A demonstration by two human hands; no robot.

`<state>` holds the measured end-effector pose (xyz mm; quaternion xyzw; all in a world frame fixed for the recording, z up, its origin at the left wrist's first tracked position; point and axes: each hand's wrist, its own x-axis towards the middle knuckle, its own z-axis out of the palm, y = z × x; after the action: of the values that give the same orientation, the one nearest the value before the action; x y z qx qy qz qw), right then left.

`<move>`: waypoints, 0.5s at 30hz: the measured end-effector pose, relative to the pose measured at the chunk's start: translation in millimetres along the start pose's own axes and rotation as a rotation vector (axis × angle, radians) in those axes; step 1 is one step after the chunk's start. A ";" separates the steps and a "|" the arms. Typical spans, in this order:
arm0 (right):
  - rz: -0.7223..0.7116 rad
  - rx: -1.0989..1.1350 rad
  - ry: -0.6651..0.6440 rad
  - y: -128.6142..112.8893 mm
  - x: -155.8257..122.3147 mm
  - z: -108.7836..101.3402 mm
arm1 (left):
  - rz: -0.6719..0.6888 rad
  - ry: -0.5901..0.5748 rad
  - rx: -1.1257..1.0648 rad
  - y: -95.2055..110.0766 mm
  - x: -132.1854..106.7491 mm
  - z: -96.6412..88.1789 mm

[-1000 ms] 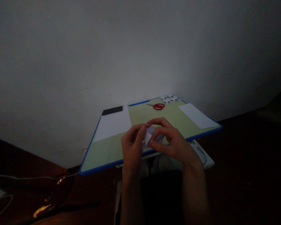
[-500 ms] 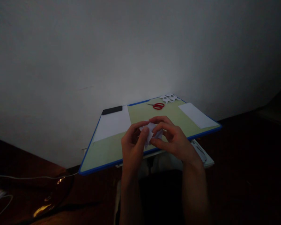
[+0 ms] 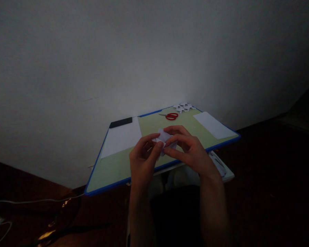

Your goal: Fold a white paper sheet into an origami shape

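A small piece of folded white paper (image 3: pixel 164 136) is held between both hands, above the near edge of the pale green table (image 3: pixel 113 168). My left hand (image 3: pixel 145 156) pinches its left side between thumb and fingers. From the right, my right hand (image 3: pixel 186 147) grips the same paper with its fingertips. The fingers cover part of the folds, so its full shape cannot be made out. Beyond the hands lie red-handled scissors (image 3: pixel 171 116), blades to the left. Several folded white paper pieces (image 3: pixel 183 107) sit in a cluster at the far right corner.
White paper sheets lie on the left (image 3: pixel 121 139) and right (image 3: pixel 215 126) of the table. A dark flat object (image 3: pixel 121 122) rests on the left sheet's far end. The wall (image 3: pixel 144 61) stands behind. A white cable (image 3: pixel 36 201) runs off to the left.
The view has shifted slightly, so the table appears a little further left. Both hands keep hold of the folded paper, with its top point now showing more between the fingers.
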<state>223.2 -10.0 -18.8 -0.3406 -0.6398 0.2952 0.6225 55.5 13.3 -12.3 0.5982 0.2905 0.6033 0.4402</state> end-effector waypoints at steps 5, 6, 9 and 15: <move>-0.002 0.013 0.018 -1.9 1.0 0.8 | 0.006 0.000 0.002 1.1 0.2 -0.1; -0.002 0.014 0.021 -2.0 1.2 0.9 | 0.009 -0.002 0.005 1.6 0.2 0.1; -0.007 0.002 0.023 -1.9 1.8 1.0 | 0.017 0.003 0.017 2.9 0.2 1.1; -0.010 -0.041 0.042 -2.2 2.7 2.5 | 0.018 0.010 0.023 3.1 0.2 2.6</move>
<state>220.6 -9.0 -15.6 -0.3562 -0.6343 0.2717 0.6301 57.4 11.6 -9.2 0.6030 0.2942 0.6068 0.4263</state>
